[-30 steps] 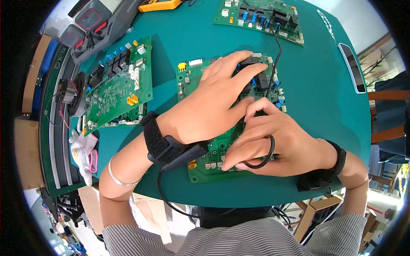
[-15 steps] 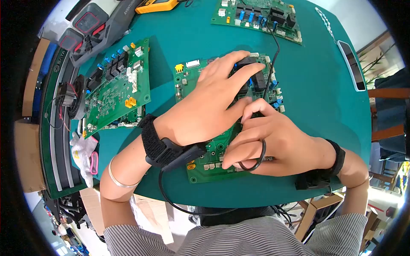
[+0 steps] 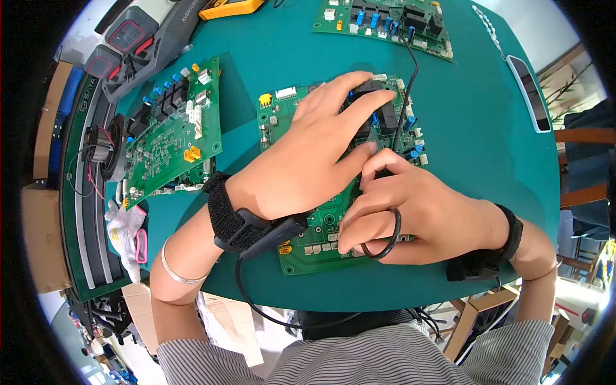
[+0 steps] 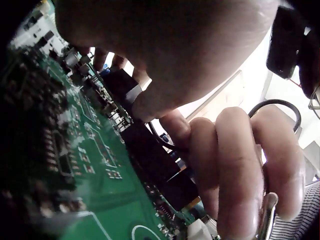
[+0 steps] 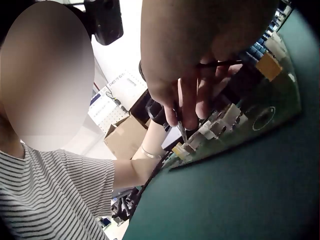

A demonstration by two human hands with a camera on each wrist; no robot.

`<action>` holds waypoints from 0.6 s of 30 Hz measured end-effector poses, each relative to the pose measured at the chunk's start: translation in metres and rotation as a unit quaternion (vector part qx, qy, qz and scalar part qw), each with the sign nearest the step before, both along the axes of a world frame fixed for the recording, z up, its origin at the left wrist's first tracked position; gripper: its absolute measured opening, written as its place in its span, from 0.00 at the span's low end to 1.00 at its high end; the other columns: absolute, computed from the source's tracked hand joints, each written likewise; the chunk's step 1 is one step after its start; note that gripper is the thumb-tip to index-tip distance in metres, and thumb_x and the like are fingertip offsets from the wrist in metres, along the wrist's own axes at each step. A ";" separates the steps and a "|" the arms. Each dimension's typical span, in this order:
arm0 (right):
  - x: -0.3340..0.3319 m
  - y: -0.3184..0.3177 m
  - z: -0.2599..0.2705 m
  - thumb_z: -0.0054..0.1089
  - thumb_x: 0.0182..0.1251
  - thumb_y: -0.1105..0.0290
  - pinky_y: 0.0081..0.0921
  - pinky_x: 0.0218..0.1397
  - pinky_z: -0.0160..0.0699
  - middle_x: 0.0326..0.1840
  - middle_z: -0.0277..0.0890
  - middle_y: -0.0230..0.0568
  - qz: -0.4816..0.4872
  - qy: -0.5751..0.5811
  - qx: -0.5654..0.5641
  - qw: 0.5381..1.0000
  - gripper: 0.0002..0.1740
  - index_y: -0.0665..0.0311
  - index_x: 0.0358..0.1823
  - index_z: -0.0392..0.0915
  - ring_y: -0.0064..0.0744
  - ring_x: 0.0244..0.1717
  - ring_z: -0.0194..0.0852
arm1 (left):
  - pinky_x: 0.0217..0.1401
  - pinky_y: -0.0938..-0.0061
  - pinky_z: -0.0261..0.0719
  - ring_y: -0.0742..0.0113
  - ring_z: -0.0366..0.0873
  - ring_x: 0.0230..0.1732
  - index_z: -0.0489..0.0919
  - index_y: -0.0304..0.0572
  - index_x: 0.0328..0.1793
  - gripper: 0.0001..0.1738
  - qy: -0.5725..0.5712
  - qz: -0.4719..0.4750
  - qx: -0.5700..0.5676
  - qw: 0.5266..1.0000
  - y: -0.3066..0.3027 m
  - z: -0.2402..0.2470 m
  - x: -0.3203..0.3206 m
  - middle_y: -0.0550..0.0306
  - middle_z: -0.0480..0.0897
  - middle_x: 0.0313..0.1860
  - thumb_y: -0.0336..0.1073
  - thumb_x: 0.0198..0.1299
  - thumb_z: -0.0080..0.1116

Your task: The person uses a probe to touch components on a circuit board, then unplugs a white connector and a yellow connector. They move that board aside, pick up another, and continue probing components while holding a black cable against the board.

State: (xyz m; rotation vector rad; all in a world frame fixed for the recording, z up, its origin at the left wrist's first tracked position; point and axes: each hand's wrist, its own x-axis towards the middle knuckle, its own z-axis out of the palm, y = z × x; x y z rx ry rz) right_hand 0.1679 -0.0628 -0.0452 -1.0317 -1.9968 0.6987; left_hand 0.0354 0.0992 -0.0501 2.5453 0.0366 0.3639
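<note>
A green circuit board [image 3: 301, 260] lies under both hands, carrying black block-shaped components [image 3: 387, 119] and blue cylindrical parts. My left hand [image 3: 301, 154] spreads across it, fingers reaching over the black blocks and thumb beside the right fingertips. My right hand [image 3: 417, 205] has its fingers curled round a black cable [image 3: 409, 90], which bends into a loop by the lower fingers. A slim metal piece [image 4: 269, 212] shows at those fingers in the left wrist view, its tip [image 5: 183, 134] close over the board's edge connectors in the right wrist view. The pinching fingertips are partly hidden.
A second board [image 3: 173, 128] leans on parts at left, near a speaker [image 3: 115, 147] and a white glove [image 3: 125, 234]. Another board [image 3: 391, 25] lies at the back, the cable running over it. A phone [image 3: 529, 93] lies at right; a yellow-orange device [image 3: 231, 8] sits at the back.
Both hands keep nearly the same pose on the board. The whole scene shifts slightly left in the head view; the cable loop stays by the right hand's lower fingers.
</note>
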 end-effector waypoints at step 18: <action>0.000 0.000 -0.002 0.65 0.66 0.74 0.41 0.61 0.74 0.44 0.81 0.36 -0.022 0.043 -0.031 0.998 0.06 0.61 0.43 0.85 0.44 0.47 0.76 | 0.82 0.54 0.58 0.39 0.58 0.80 0.64 0.51 0.82 0.34 -0.003 -0.001 0.000 1.000 -0.001 -0.001 -0.001 0.42 0.59 0.81 0.29 0.69 0.57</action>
